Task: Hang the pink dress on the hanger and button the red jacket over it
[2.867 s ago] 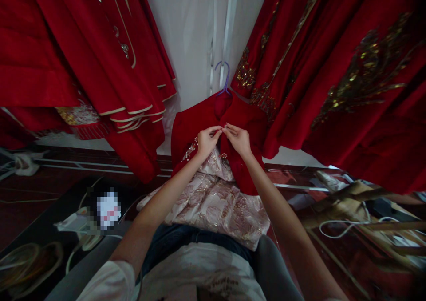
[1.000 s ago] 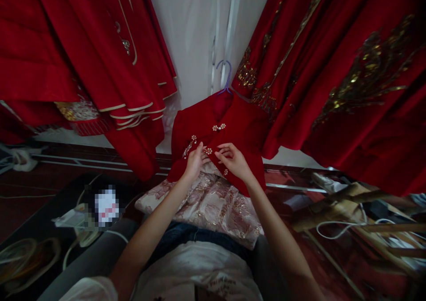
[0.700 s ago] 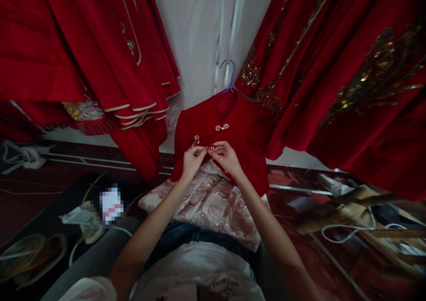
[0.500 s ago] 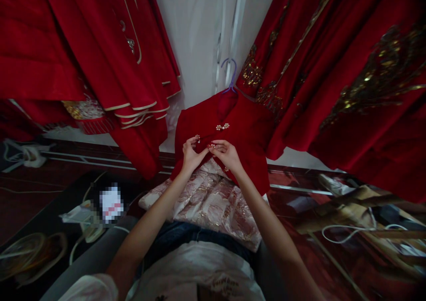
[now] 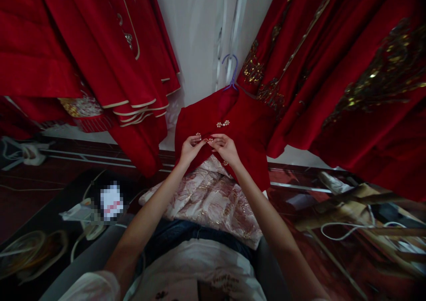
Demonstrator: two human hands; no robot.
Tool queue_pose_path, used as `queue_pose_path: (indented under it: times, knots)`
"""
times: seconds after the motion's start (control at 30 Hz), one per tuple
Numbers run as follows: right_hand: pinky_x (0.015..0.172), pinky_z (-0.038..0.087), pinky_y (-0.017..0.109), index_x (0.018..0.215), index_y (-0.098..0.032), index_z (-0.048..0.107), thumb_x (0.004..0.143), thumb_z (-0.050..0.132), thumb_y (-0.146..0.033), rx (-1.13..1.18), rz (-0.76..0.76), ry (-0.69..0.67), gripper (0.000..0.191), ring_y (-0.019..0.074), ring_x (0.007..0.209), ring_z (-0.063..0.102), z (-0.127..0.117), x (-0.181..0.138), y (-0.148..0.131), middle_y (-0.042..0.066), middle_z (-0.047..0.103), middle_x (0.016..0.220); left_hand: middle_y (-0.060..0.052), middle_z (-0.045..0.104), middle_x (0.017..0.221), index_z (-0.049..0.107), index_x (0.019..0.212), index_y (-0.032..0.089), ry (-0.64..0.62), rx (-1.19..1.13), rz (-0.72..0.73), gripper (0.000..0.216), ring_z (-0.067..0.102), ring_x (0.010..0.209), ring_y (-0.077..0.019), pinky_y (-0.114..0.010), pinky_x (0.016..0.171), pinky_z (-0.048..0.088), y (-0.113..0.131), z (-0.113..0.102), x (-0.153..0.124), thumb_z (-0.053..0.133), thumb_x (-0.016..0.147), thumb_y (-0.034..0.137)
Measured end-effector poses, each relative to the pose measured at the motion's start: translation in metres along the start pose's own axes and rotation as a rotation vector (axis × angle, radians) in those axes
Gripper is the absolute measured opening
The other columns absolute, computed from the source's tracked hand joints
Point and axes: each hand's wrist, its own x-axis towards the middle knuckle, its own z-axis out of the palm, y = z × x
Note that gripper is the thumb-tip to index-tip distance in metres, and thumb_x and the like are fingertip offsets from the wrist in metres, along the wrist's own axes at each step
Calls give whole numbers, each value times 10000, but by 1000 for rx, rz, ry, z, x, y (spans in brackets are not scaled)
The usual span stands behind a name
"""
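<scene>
A red jacket [image 5: 253,114] on a purple hanger [image 5: 233,72] is spread in front of me. High on its front a pearl flower clasp [image 5: 222,124] joins the two edges. My left hand [image 5: 190,149] pinches the left front edge, with one pearl flower [image 5: 198,136] beside its fingers. Opposite, my right hand [image 5: 226,150] grips the other edge at a small pearl ornament [image 5: 211,140]. The fingertips of both hands meet, so the exact hold is partly hidden. Another pearl flower [image 5: 225,163] shows below my right hand. A pink and gold brocade cloth [image 5: 213,194] lies under the jacket, across my lap.
Red garments [image 5: 109,48] with pale trim hang on the left, and gold-embroidered red ones [image 5: 333,70] on the right. A dark surface at left carries a plastic container [image 5: 26,252] and cables. Wooden pieces and a white cord [image 5: 339,234] lie at lower right.
Both hands have risen slightly in view, still pinching the jacket front with fingertips together. The rest of the scene has shifted only a little with the camera.
</scene>
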Motion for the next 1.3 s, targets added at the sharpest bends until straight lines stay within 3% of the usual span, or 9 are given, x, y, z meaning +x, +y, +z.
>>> queue_pose_path:
  times: [0.2, 0.37, 0.57, 0.7, 0.83, 0.93, 1.07, 1.3]
  knots:
    - [609, 567, 250, 967, -177, 623, 711, 689, -233, -284, -119, 50, 270, 107, 652, 599, 17, 20, 7, -6, 613, 768, -75, 736, 953, 716, 858, 146, 14, -86, -77, 223, 660, 933, -175, -327, 946, 455, -2, -6, 5, 646, 747, 326]
    - [691, 570, 280, 963, -166, 624, 732, 663, -186, -353, -129, 87, 235, 117, 663, 610, 25, 28, 13, -2, 619, 750, -91, 737, 992, 717, 856, 138, -4, -95, -87, 225, 663, 962, -182, -343, 967, 454, -7, -8, 10, 633, 747, 316]
    - [683, 579, 291, 961, -171, 617, 737, 664, -198, -376, -125, 121, 230, 121, 664, 610, 28, 30, 17, 8, 626, 763, -80, 733, 976, 711, 871, 149, -27, -60, -34, 202, 658, 960, -178, -333, 969, 455, -13, -3, 18, 647, 742, 291]
    - [661, 587, 292, 957, -170, 618, 731, 675, -213, -350, -122, 130, 237, 126, 664, 615, 27, 31, 21, 10, 623, 765, -68, 718, 943, 688, 906, 167, -68, 135, 73, 171, 654, 900, -172, -328, 919, 473, -19, -5, 23, 556, 800, 191]
    - [611, 591, 281, 950, -174, 620, 729, 678, -239, -338, -111, 133, 237, 129, 660, 618, 22, 32, 26, 12, 623, 766, -71, 681, 1040, 663, 1058, 209, -173, 614, 303, 344, 607, 980, -215, -384, 949, 425, -14, -15, 17, 475, 803, 74]
    - [562, 588, 274, 956, -167, 620, 735, 670, -265, -327, -110, 115, 247, 135, 660, 623, 18, 32, 30, 19, 621, 773, -88, 640, 1112, 629, 1150, 237, -211, 909, 436, 373, 548, 1061, -263, -418, 936, 393, -7, -21, 11, 472, 838, 107]
    - [525, 587, 260, 948, -163, 614, 718, 678, -268, -294, -95, 111, 261, 129, 655, 610, 17, 31, 32, 17, 602, 772, -103, 626, 1084, 632, 1099, 205, -235, 1001, 489, 266, 534, 1044, -278, -414, 894, 395, -5, -21, 11, 497, 870, 188]
    - [527, 596, 250, 948, -177, 597, 677, 697, -281, -240, -54, 94, 307, 107, 654, 588, 15, 29, 30, -10, 583, 758, -108, 590, 1080, 632, 1087, 206, -125, 1040, 498, 252, 514, 1028, -278, -399, 886, 396, -4, -14, 13, 530, 857, 203]
